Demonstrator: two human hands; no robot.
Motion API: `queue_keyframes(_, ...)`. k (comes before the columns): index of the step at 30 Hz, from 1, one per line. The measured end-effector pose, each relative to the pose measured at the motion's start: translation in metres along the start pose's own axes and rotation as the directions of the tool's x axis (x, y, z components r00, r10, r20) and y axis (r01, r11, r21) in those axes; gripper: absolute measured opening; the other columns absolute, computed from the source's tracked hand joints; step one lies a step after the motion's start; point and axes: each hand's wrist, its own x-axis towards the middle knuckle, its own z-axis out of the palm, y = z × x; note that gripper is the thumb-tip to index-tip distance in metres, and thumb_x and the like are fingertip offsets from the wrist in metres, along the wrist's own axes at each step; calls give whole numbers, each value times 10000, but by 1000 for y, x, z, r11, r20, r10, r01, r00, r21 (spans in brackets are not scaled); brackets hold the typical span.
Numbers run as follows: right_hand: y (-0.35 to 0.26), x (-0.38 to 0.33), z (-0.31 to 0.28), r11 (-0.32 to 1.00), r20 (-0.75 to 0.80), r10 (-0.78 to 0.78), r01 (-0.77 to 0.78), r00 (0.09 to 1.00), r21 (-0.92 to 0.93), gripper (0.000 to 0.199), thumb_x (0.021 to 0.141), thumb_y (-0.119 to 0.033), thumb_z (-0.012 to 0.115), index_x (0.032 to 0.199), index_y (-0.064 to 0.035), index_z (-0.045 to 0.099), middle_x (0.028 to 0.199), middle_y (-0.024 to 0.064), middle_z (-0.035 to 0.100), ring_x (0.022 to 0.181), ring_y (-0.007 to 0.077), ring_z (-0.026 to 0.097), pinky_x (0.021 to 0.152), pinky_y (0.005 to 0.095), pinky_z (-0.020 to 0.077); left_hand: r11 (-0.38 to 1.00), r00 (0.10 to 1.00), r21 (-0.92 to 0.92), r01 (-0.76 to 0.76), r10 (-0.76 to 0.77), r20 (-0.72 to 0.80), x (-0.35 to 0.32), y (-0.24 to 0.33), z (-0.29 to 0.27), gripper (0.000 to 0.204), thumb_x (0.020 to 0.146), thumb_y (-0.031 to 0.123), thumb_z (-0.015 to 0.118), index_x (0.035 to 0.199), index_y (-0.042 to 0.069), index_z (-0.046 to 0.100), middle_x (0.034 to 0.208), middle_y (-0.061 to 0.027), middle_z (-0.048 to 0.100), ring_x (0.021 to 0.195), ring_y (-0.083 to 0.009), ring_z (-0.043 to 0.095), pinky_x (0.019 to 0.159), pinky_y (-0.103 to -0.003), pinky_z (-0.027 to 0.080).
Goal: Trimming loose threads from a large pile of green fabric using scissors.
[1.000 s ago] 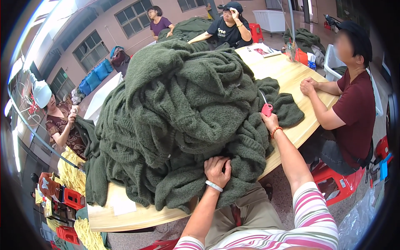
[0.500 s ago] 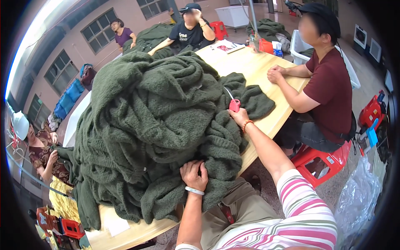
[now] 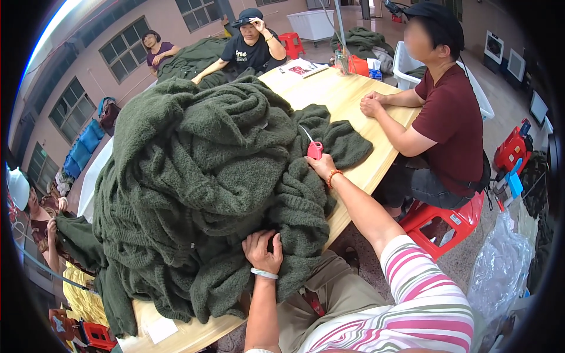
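A big heap of dark green knitted garments (image 3: 194,159) covers most of the table in front of me. At the heap's near side, my left hand (image 3: 263,250) rests on the knit with fingers stretched out and thumb apart. My right hand (image 3: 322,166) is closed around a small red-handled pair of snips (image 3: 315,150) at the heap's right edge. Their slim pale blade points up and to the left, over the fabric. Beyond the snips, a loose fold of green knit (image 3: 347,144) spreads onto the tabletop.
The wooden table (image 3: 359,88) continues to the far right, where a person in maroon (image 3: 450,129) sits on a red stool (image 3: 441,226). Two more people sit at the back. Another at the left handles green knit. A white paper (image 3: 162,330) lies at the near left edge.
My whole view has shifted slightly, so the scene sits further left. The far person in black has turned their head, a hand at the cap brim. My hands stay in place on the heap.
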Motion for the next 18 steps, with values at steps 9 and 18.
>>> queue_keyframes(9,3,2,-1,1000,5,1,-1,1000,12,256,805,-273,687,775,-23,638,668,23,621,591,101,562,568,279,453,1000,1000,-17,-3,3,6,1,2,-1,103,753,154,667,808,68,650,809,-74,629,760,-257,569,708,-351,392)
queue_keyframes(18,-2,0,0,1000,20,10,-11,1000,29,258,797,-270,692,786,-18,638,683,43,638,606,114,588,580,282,464,1000,1000,-18,-6,6,-10,2,3,-1,101,741,140,671,805,67,643,805,-71,626,756,-255,568,706,-352,393)
